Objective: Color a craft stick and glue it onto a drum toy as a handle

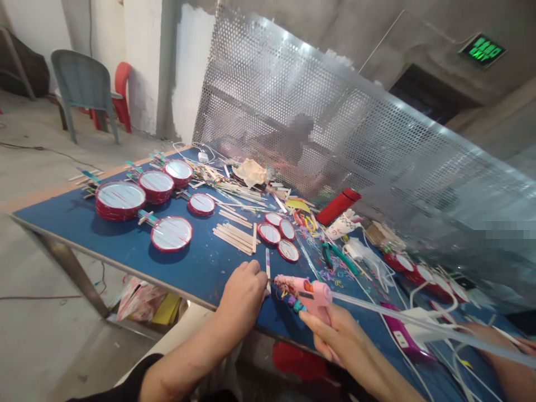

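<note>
My right hand [335,335] is wrapped round the handle of a pink hot glue gun [314,296], from whose back a long clear glue stick [368,305] runs. The gun's nozzle points left, close to the fingers of my left hand [247,287]. Those fingers are closed at the lower end of a painted craft stick [268,261] near the table's front edge; the fingertips are partly hidden. Just beyond lie several plain craft sticks [234,237] and small red-rimmed discs [269,233]. Small coloured pieces [297,305] show below the nozzle.
Larger red-rimmed discs with stick handles [120,198] stand at left on the blue table [201,279]. Toward the back are a red bottle [338,206], teal-handled pliers [341,259] and loose sticks. A purple power strip [404,335], cables and another person's arm [502,349] are at right.
</note>
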A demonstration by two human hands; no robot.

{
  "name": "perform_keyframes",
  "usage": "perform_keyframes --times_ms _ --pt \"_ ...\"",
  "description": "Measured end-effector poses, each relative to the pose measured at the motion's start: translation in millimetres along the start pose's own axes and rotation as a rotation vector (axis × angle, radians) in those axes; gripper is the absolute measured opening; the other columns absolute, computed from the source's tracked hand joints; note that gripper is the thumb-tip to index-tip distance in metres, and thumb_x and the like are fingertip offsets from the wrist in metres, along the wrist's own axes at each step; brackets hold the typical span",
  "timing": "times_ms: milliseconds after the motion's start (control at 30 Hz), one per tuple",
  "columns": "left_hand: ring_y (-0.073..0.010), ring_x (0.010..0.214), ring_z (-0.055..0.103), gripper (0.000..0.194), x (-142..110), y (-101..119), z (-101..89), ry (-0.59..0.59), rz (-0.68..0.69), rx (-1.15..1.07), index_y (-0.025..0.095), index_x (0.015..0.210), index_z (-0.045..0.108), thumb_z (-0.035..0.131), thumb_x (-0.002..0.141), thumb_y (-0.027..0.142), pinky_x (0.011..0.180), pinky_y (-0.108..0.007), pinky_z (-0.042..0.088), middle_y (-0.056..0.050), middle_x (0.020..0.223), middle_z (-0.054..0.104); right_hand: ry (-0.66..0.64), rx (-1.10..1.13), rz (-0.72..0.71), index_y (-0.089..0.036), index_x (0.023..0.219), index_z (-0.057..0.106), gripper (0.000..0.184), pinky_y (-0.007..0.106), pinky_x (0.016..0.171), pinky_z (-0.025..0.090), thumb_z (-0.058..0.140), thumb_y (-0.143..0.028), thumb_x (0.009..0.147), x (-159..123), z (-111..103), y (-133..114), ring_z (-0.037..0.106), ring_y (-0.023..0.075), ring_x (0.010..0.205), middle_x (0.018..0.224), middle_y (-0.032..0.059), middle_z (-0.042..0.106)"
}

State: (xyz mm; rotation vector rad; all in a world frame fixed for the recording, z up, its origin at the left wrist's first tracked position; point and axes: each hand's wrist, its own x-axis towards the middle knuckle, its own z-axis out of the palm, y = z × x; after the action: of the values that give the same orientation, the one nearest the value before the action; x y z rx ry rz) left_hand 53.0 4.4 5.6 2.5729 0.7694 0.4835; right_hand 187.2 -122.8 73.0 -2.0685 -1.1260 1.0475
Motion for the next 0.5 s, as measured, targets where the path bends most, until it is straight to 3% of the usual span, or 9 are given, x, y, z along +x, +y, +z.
perform_keyframes --times_ms 233,500 --pt "-0.0235 0.090 0.056 0.015 0.0 0.5 -0.1 -0.004 -0.004 -0.004 0.016 0.086 0.067 0.055 0.093 0.018 0.081 -0.032 0.044 -0.008 0.093 0.062 0.017 0.024 0.023 -0.017 0.141 0.040 0.071 0.017 0.036 0.020 0.048 -0.057 0.082 -2.9 1.1 -1.0 0.027 0.0083 0.037 0.041 -0.0089 0.033" --pt "-0.0225 0.091 0.055 0.015 0.5 -0.8 2.4 0.002 -0.011 -0.018 0.018 0.086 0.067 0.054 0.093 0.018 0.081 -0.031 0.044 -0.007 0.094 0.061 0.015 -0.022 0.080 -0.015 0.140 0.041 0.072 0.017 0.038 0.022 0.048 -0.057 0.081 -7.2 -0.6 1.1 0.031 0.0088 0.040 0.043 -0.0070 0.041"
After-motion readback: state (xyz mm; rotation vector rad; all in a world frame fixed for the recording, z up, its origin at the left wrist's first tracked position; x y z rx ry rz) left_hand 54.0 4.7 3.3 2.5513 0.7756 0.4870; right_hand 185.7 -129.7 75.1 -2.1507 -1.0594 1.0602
